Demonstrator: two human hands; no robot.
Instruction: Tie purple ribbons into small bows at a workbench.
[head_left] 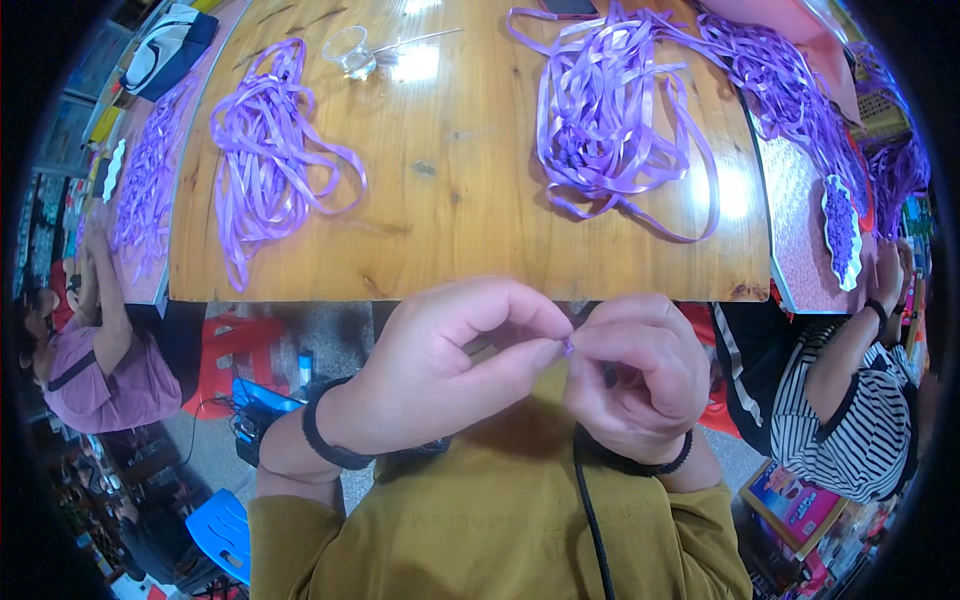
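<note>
Just off the near edge of the wooden table, my left hand and my right hand meet in front of my chest. Thumb and forefinger of each are pinched together at the tips. Between them shows a tiny purple piece; most of it is covered by the fingers, and I cannot tell its exact kind. A loose heap of purple ribbon lies on the table's left side. On the right lies a larger tangle of purple ribbon. Both are apart from my hands.
A small glass cup and a thin stick lie at the back. Pink side tables carry more purple ribbon and a white scalloped dish of purple bits. People sit at left and right. A red stool stands beneath.
</note>
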